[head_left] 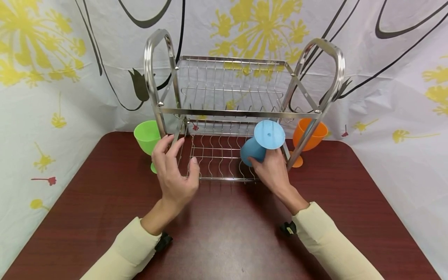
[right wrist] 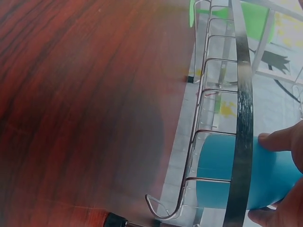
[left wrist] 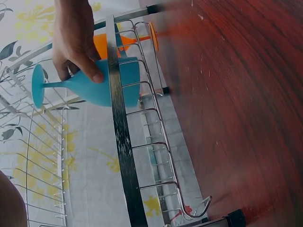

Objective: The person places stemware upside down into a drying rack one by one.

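Note:
A blue plastic goblet [head_left: 269, 134] is upside down at the right end of the lower tier of a metal dish rack [head_left: 241, 113]. My right hand [head_left: 273, 171] grips its bowl, thumb on one side and fingers on the other. In the left wrist view the goblet [left wrist: 94, 90] has its round foot up and its mouth down, behind the rack's front bar. Its bowl [right wrist: 218, 161] reaches down among the lower wires in the right wrist view. At the rack's left front post, my left hand [head_left: 175, 175] has loosely spread fingers, with nothing in its grasp.
Left of the rack stands a green goblet [head_left: 147, 136], partly behind my left fingers. An orange goblet [head_left: 311, 136] stands upright past the right post. The rack's upper wire tier [head_left: 231, 91] overhangs the lower one. A patterned sheet [head_left: 385, 97] hangs behind the dark red table [head_left: 224, 233].

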Demonstrator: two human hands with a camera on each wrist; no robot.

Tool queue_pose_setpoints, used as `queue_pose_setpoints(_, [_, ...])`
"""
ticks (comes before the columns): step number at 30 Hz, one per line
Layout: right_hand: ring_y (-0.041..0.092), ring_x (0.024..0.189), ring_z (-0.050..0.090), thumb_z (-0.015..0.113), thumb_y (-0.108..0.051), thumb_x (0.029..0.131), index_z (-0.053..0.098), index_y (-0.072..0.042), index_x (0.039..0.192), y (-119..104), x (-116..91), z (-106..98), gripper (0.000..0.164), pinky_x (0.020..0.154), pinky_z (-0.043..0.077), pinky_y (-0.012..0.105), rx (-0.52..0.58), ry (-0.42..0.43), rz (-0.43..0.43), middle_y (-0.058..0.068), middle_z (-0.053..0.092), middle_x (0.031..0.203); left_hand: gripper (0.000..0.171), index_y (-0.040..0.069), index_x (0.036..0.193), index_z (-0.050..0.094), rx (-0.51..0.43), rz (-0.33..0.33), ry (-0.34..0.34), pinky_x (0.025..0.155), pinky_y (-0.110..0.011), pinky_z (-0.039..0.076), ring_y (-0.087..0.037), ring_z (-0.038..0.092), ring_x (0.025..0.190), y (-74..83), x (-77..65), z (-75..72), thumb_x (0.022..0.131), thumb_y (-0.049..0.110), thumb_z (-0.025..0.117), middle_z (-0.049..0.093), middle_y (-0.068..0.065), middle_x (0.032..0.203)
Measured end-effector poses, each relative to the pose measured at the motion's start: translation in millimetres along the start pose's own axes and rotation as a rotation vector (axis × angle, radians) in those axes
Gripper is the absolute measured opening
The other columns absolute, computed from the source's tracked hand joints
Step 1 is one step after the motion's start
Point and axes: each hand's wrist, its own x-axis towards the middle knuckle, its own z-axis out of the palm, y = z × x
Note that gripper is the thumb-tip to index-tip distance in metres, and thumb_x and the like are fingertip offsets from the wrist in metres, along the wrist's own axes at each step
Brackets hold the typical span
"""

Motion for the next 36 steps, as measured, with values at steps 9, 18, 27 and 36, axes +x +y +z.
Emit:
queue_pose_setpoints(9, [0.044, 0.123, 0.050, 0.081, -0.016, 0.077, 0.033, -0.005, 0.144, 3.4, 0.2, 3.1, 0.084, 0.101, 0.042, 0.059, -0.015, 0.009, 0.023, 0.027, 0.045, 0.136, 0.046, -0.003, 0.120, 0.060, 0.005, 0.004, 0.028, 0.102, -0.050, 0.030, -0.041, 0.043, 0.119, -1.2, -0.2, 0.1, 0.076, 0.009, 0.060, 0.050, -0.026, 0.124])
queue_pose_setpoints(18, [0.041, 0.127, 0.048, 0.080, -0.014, 0.078, 0.032, -0.004, 0.144, 6.0, 2.7, 5.3, 0.083, 0.104, 0.040, 0.057, -0.001, -0.016, 0.025, 0.025, 0.044, 0.138, 0.050, -0.004, 0.124, 0.057, 0.004, -0.010, 0.069, 0.091, -0.044, 0.034, -0.039, 0.043, 0.116, -5.6, 3.9, -1.7, 0.077, 0.010, 0.058, 0.049, -0.025, 0.125])
queue_pose_setpoints(27, [0.042, 0.128, 0.046, 0.079, -0.016, 0.079, 0.029, -0.004, 0.146, 8.2, 4.9, 4.4, 0.084, 0.103, 0.040, 0.058, -0.007, -0.025, 0.037, 0.024, 0.042, 0.140, 0.052, -0.005, 0.128, 0.052, -0.001, -0.032, 0.078, 0.099, -0.048, 0.035, -0.038, 0.043, 0.117, -9.4, 9.8, -1.4, 0.078, 0.009, 0.056, 0.048, -0.024, 0.126])
queue_pose_setpoints(36, [0.041, 0.126, 0.048, 0.078, -0.015, 0.080, 0.030, -0.003, 0.145, 8.9, 8.1, 7.0, 0.082, 0.103, 0.041, 0.058, -0.010, -0.028, 0.036, 0.024, 0.046, 0.138, 0.059, -0.008, 0.131, 0.047, -0.026, -0.076, 0.087, 0.103, -0.047, 0.035, -0.037, 0.042, 0.121, -13.2, 11.6, -3.4, 0.075, 0.005, 0.058, 0.046, -0.025, 0.129])
